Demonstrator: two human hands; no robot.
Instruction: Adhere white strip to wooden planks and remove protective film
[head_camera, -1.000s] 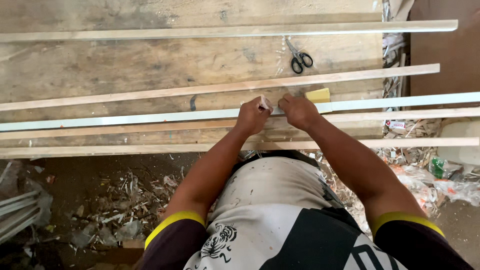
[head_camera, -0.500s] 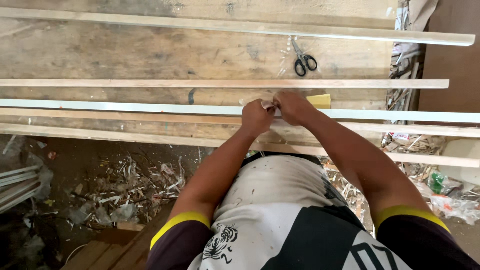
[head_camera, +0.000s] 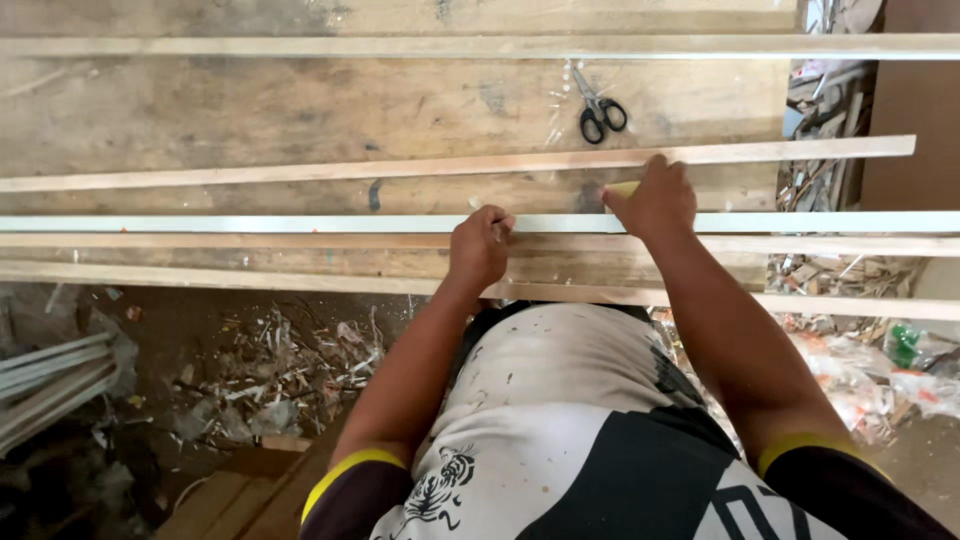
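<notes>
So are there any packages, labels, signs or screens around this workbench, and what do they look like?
No signs, screens or readable labels show.
Green bottle-like container: on the floor at far right among the litter, small and rounded; too blurred to tell more.
Clear plastic wrapping: crumpled on the floor at right, with red and white scraps.
Yellow block: flat, on the bench under the right hand; its kind is unclear.

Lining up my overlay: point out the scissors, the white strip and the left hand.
scissors (head_camera: 598, 108), head view, on the pivot above the black handles.
white strip (head_camera: 250, 224), head view, on its bare left stretch.
left hand (head_camera: 480, 247), head view, on its back.
</notes>
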